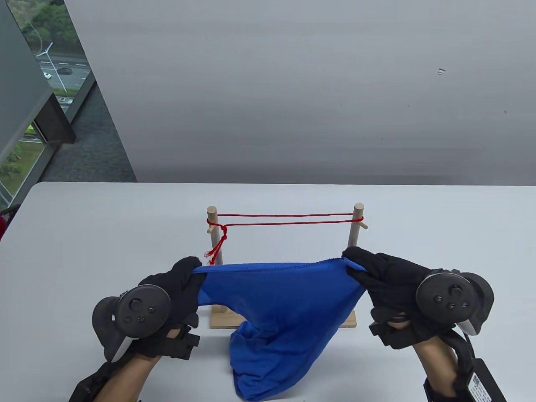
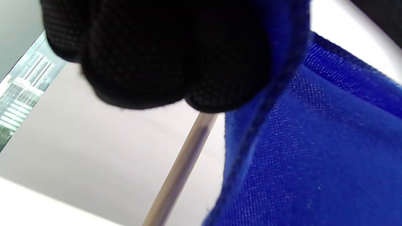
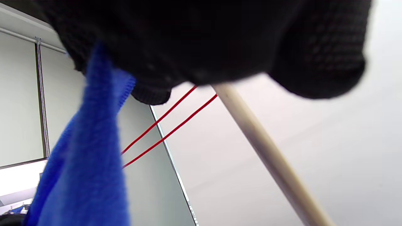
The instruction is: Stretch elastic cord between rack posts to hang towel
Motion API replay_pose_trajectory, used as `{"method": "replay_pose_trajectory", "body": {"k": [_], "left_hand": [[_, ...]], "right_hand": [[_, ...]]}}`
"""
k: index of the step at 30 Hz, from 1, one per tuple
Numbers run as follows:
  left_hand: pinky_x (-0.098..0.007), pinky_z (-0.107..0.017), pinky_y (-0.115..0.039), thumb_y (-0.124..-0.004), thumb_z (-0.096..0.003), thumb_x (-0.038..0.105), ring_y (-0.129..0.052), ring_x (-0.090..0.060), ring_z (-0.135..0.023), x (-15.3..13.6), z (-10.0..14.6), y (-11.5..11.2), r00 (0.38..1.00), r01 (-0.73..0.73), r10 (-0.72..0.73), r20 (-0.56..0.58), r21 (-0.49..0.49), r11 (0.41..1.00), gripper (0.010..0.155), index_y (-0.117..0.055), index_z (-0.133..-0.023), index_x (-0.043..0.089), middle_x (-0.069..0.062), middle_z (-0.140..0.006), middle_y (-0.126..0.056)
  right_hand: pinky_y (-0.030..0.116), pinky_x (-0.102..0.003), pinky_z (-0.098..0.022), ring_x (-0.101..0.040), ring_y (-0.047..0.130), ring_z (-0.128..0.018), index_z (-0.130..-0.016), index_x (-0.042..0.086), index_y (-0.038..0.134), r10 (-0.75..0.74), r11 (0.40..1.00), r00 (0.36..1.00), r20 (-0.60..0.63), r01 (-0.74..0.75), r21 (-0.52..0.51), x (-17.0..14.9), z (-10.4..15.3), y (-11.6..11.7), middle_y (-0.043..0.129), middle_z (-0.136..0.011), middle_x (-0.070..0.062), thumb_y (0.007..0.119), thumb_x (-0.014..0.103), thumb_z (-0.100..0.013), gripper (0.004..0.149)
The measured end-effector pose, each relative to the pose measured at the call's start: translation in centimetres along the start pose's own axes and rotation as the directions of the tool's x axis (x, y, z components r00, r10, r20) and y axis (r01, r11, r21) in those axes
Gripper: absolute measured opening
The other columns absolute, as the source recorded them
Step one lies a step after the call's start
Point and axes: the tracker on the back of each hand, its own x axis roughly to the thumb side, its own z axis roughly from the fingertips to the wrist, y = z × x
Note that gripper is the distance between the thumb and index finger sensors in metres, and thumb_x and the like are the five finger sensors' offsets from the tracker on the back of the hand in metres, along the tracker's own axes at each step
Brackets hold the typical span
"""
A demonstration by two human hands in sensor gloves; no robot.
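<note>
One blue towel, one red cord running as two strands, and two round wooden posts, the left post and right post, stand on one flat wooden base on the white table. The left hand pinches one top corner of the towel, the right hand pinches the other, fingers pressed together on the woven cloth. The towel hangs between them in front of the posts, below the cord, its lower end bunched on the table.

Towel before the rack (cord strung between posts).
</note>
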Motion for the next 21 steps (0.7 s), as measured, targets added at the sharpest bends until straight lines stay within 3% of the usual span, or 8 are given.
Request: {"method": "replay_pose_trajectory", "body": {"k": [10,21], "left_hand": [[-0.045,-0.038,-0.090,-0.089,-0.0407,0.039,-0.110,-0.017,-0.014,1.8,-0.6,3.5,0.994,0.052,-0.066,0.089,0.153,0.987,0.041,-0.095,-0.071,0.011,0.012,-0.025,-0.110],[-0.045,-0.039,-0.089,-0.090,-0.0403,0.039,-0.110,-0.017,-0.015,3.6,-2.8,7.2,0.986,0.075,-0.108,0.125,0.245,0.967,0.041,-0.095,-0.071,0.012,0.012,-0.026,-0.110]], "right_hand": [[0.092,-0.041,-0.022,-0.014,0.102,-0.011,-0.072,0.015,0.094,-0.121,0.988,0.989,0.080,0.128,-0.081,0.9,-0.8,-1.2,0.102,-0.032,0.002,0.085,0.037,-0.038,0.042],[0.091,-0.041,-0.023,-0.014,0.101,-0.012,-0.073,0.016,0.093,-0.085,0.978,0.983,0.160,0.113,-0.176,2.5,-3.1,-3.4,0.102,-0.033,0.002,0.084,0.037,-0.039,0.041]]}}
